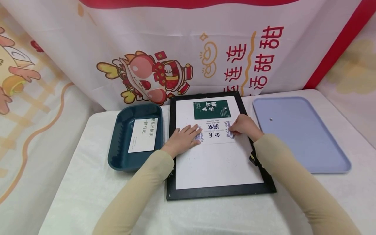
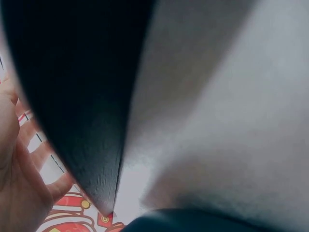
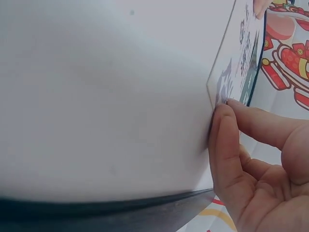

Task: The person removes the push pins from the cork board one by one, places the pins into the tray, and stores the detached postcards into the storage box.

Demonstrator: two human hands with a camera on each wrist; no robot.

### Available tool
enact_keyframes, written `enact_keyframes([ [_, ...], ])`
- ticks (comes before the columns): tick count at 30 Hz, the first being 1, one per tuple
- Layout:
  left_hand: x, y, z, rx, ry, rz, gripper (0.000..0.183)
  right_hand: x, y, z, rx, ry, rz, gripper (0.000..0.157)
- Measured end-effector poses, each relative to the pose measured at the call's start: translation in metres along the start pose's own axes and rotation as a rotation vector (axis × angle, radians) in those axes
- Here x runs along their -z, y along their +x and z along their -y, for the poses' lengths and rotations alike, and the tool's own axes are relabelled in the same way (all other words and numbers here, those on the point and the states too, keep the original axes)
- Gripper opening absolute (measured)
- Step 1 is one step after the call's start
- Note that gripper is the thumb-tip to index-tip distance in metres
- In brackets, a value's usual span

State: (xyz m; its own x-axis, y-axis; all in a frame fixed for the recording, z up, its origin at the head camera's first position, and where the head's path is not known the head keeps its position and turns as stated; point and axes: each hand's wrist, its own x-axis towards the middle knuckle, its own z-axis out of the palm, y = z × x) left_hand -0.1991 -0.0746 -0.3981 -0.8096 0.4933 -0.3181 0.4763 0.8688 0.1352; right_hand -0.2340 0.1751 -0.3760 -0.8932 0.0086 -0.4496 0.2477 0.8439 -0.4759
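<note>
A black-framed white board (image 1: 217,166) lies on the table with a green card (image 1: 212,109) near its far end. Just nearer than that is a white postcard (image 1: 216,141) with purple and black lettering. My left hand (image 1: 182,139) rests with fingers spread on the postcard's left end. At the postcard's right end, my right hand (image 1: 244,126) pinches a tiny silvery piece between thumb and fingertips, right at the card's surface in the right wrist view. The fingers (image 3: 226,140) mostly hide that piece, and I cannot tell its exact kind.
Left of the board stands a dark teal bin (image 1: 117,147) with a white card (image 1: 143,135) in it. A light blue tray (image 1: 302,137) with a small silvery piece (image 1: 271,119) lies on the right. A printed cloth (image 1: 176,26) hangs behind the table.
</note>
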Motion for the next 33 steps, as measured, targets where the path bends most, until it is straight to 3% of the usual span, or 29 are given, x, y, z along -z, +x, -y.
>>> enact_keyframes([
  [13, 0.0, 0.001, -0.002, 0.004, 0.003, 0.001, 0.061, 0.005, 0.004, 0.0, 0.006, -0.047, 0.054, 0.026],
  [22, 0.0, 0.001, 0.0, 0.007, -0.004, 0.0, 0.061, 0.01, 0.0, 0.004, 0.048, 0.013, 0.09, 0.025],
  [33, 0.001, 0.0, 0.0, 0.007, -0.008, 0.003, 0.062, 0.002, -0.002, 0.0, 0.078, 0.091, 0.059, 0.019],
])
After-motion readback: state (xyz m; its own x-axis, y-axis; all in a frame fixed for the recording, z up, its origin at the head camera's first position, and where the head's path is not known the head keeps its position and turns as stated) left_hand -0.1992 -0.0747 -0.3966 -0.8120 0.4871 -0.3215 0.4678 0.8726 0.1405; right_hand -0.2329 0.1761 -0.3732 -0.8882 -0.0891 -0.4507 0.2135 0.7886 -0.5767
